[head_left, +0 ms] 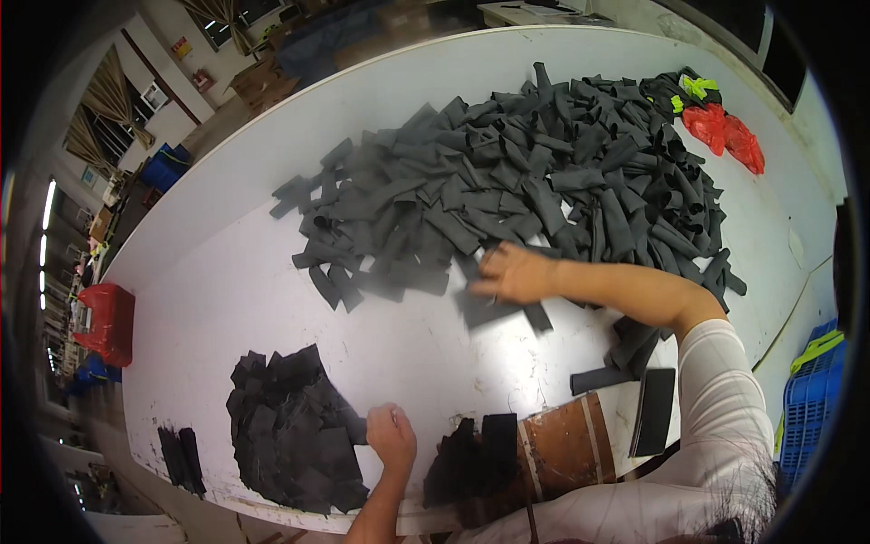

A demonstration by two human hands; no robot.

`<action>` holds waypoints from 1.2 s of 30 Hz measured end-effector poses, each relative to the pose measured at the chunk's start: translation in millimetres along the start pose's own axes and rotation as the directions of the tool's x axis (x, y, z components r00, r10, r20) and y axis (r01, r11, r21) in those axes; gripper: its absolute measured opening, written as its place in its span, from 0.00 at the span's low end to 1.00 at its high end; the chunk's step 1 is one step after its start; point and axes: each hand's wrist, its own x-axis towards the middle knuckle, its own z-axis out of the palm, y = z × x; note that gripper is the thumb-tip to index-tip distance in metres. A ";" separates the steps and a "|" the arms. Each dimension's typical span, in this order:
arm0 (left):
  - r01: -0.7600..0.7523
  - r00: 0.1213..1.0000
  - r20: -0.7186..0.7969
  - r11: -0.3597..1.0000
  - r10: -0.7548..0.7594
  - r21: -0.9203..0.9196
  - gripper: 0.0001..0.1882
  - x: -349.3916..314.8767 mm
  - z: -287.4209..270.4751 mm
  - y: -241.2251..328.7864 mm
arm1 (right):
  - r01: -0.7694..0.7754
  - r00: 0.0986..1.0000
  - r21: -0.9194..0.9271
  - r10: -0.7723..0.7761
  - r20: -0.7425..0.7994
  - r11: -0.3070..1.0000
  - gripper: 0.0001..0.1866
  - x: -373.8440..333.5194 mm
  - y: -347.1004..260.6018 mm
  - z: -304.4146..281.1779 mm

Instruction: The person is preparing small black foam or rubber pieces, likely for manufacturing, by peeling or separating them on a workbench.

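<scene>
Clock hub is mid-view. Your right hand (515,274) is blurred, just off the hub toward 3 o'clock, over the near edge of the big pile of dark grey fabric pieces (507,172), which spreads from 11 to 2 o'clock. Fingers look bent; can't tell whether you're gripping anything. A smeared loose piece (489,313) lies just below that hand.

Your left hand (391,435), near 6 o'clock, is curled narrow beside the smaller heap (294,435) at 7 o'clock; can't tell if there's fabric inside your fingers. A dark clump (471,461) sits at 6 o'clock by the edge of the white worktop (217,281).

Risks, as I judge them: pieces overlap and tangle, so a quick grab could drag out several at once. The smaller heap is loosely stacked close to the front edge; a bump from your left wrist might slide some off. Same for the clump, near your body. The red plastic bag (725,134) at 2 o'clock touches or nearly touches the pile, so it could get pulled along.
</scene>
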 end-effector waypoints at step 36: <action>-0.168 0.983 -0.047 0.769 0.176 -0.616 0.04 -98.1 -98.0 80.2 | -0.397 0.598 0.638 0.713 -0.367 0.660 0.13 -39.3 -344.2 -156.0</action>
